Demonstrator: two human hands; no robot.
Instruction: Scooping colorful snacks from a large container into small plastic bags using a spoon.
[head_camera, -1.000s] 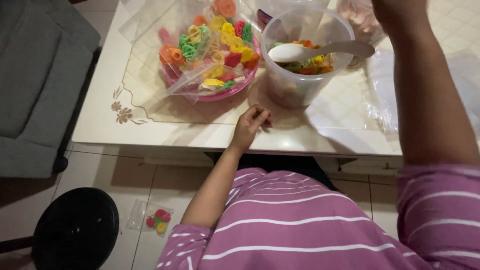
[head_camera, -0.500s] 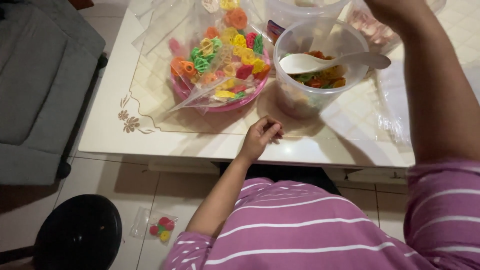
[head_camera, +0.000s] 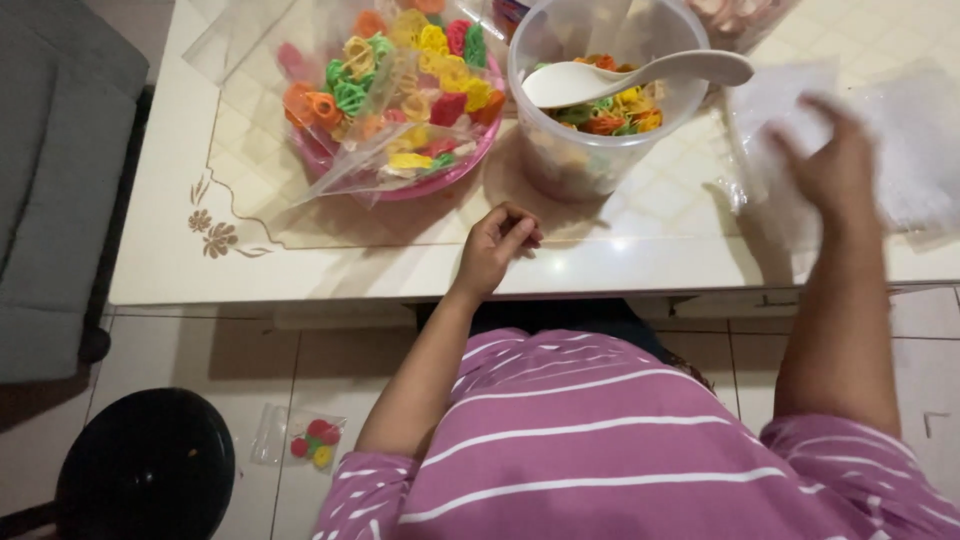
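While my left hand sits curled in a loose fist on the near edge of the worktop, holding nothing as far as I can see, my right hand has come down from where it was raised up past the tub a second ago. Now it's spread open, fingers apart, right over the stack of clear plastic bags off to my right. It's blurry, so I can't tell if it's actually pinched a bag or is just landing on the pile.

Just ahead of my left hand is the clear tub of coloured crackers, with the white spoon resting across its rim, bowl end toward the left. Further left of that, the pink bowl is piled with filled little bags of the same crackers.

Judging by the switch, the right hand is done up top and is on the bags now; the spoon isn't being touched. One small filled bag is lying on the floor below my left elbow, next to the black stool.
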